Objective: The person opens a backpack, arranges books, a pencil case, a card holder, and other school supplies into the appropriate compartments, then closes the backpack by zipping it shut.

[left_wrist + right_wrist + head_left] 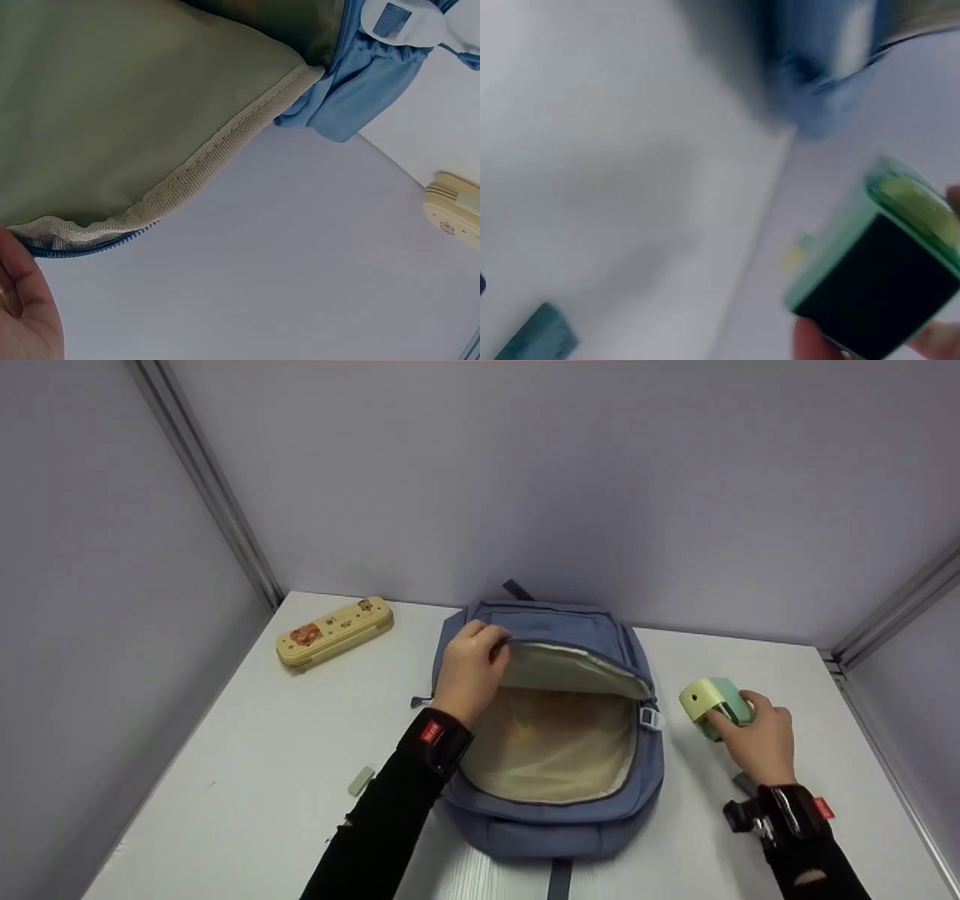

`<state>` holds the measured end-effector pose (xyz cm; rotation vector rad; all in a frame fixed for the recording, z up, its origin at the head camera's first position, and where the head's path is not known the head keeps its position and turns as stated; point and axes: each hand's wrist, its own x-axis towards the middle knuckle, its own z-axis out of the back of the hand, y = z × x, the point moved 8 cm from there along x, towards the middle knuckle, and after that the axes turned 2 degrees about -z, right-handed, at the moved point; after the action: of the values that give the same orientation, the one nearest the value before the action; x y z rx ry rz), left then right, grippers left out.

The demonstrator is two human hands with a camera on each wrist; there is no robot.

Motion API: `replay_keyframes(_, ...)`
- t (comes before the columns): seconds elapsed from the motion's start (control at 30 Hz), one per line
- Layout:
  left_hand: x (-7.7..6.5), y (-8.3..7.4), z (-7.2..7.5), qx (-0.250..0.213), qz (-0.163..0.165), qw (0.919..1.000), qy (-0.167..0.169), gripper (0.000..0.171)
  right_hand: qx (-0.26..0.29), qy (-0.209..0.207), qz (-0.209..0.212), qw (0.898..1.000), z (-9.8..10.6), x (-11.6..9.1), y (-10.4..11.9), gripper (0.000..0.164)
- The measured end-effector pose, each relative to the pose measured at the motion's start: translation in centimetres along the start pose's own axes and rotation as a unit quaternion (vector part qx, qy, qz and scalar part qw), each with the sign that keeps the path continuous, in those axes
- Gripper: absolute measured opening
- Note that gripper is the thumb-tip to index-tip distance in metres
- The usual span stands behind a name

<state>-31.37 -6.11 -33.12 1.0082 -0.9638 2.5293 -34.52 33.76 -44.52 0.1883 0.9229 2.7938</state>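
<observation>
A blue backpack (540,836) lies on the white table with its main compartment unzipped, showing a pale lining. My left hand (471,671) pinches the zipped edge of its flap (135,97) and holds it raised. To the right of the bag, my right hand (763,741) grips a green and yellow pencil sharpener (703,696) with a small round hole in its face. Its dark underside shows in the right wrist view, with fingertips (814,343) at its edge. The sharpener is above the table, apart from the bag.
A yellow pencil case (335,634) with printed pictures lies at the back left. A small pale green block (361,781) sits beside my left forearm. Another small grey-green block (540,337) is on the table near my right wrist. Walls (525,472) enclose the back and sides.
</observation>
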Motion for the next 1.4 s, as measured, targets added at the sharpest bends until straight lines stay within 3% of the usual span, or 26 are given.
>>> replay_keyframes(0.23,0.1,0.2,0.0,-0.002,0.004,1.0000,0.004,0.008,-0.005,0.071,0.094,0.993,-0.5,-9.2,6.4,0.067)
replay_keyframes(0.4,0.1,0.1,0.1,-0.001,0.001,1.0000,0.009,0.007,0.027,0.075,0.201,0.976,-3.3,-12.5,11.3,0.064)
replay_keyframes(0.5,0.1,0.0,0.2,-0.001,0.003,0.9998,0.020,0.007,0.019,0.085,0.301,0.950,-5.2,-12.7,13.9,0.062)
replay_keyframes(0.63,0.0,0.0,0.1,-0.002,0.010,0.9995,0.031,0.007,-0.026,0.112,0.425,0.898,-7.4,-11.8,16.3,0.057)
replay_keyframes(0.77,-0.1,0.0,0.1,0.000,0.013,0.9994,0.032,0.008,-0.067,0.110,0.511,0.850,-8.9,-10.6,17.8,0.054)
replay_keyframes(0.83,-0.1,-0.1,0.1,-0.001,0.011,0.9995,0.030,0.008,-0.085,0.091,0.533,0.837,-9.4,-9.9,18.2,0.051)
replay_keyframes(0.93,-0.1,-0.1,0.1,-0.001,0.010,0.9995,0.029,0.008,-0.117,0.052,0.530,0.838,-10.3,-8.7,18.3,0.042)
replay_keyframes(1.07,-0.2,-0.2,0.1,-0.004,0.011,0.9994,0.032,0.008,-0.162,-0.009,0.488,0.858,-11.4,-7.7,18.4,0.035)
replay_keyframes(1.2,-0.2,-0.5,0.2,-0.004,0.004,0.9995,0.032,0.008,-0.189,-0.062,0.451,0.870,-12.4,-7.8,19.1,0.027)
replay_keyframes(1.4,-0.4,-0.8,0.4,-0.006,-0.006,0.9996,0.027,0.008,-0.192,-0.033,0.393,0.898,-14.0,-7.4,20.3,0.018)
